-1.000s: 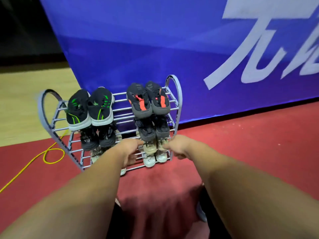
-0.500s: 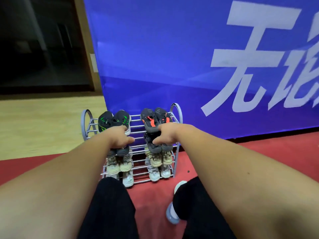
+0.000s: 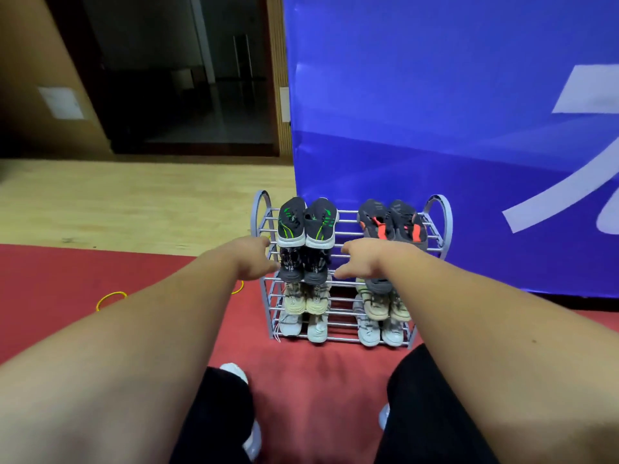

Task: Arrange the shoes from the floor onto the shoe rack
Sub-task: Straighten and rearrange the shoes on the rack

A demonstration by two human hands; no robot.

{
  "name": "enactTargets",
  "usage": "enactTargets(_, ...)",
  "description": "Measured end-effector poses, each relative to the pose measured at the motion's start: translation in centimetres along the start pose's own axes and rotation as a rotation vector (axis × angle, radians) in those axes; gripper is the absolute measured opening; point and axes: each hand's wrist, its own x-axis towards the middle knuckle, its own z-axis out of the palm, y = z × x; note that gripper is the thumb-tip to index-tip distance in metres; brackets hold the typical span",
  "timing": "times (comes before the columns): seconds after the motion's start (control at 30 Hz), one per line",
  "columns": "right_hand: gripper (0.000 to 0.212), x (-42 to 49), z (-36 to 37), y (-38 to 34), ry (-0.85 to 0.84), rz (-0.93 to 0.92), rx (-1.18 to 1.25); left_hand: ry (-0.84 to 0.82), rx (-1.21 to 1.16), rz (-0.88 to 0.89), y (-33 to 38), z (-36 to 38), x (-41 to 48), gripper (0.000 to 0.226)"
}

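My black trousers [image 3: 214, 413] are nearest, over red carpet [image 3: 301, 380]. Both my arms reach forward. My left hand [image 3: 256, 261] and right hand [image 3: 366, 262] are apart, fingers loose, gripping nothing, flanking the second-tier dark pair [image 3: 303, 267]. I cannot tell whether they touch the shoe rack [image 3: 448, 226]. It stands on the carpet with every tier filled. The green-striped pair [image 3: 306, 224] and orange-marked pair [image 3: 392, 222] sit on top. A blue banner [image 3: 435, 128] hangs behind.

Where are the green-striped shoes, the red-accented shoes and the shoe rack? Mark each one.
green-striped shoes [image 3: 320, 224]: head view, upper of the pair's right-hand shoe, top shelf.
red-accented shoes [image 3: 403, 219]: head view, upper of the pair's right-hand shoe, top shelf.
shoe rack [image 3: 448, 226]: head view, right end arch of its frame.
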Motion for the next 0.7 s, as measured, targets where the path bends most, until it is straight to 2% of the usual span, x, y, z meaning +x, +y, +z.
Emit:
enactTargets(0.2, 0.064, 5.4, 4.7, 0.1, -0.133, -0.008, -0.012, -0.12, -0.037, -0.021, -2.2, 5.0, 4.0, 0.073)
enactTargets(0.47, 0.068, 14.2, 14.3, 1.0, -0.356, 0.041, -0.019, -0.293, -0.059, -0.037, -5.0, 15.1, 11.3, 0.065)
enactTargets(0.7, 0.064, 22.7, 25.4, 2.3, -0.474, 0.066, 0.161, -0.481, -0.182, -0.167, -6.6, 25.9, 17.5, 0.063)
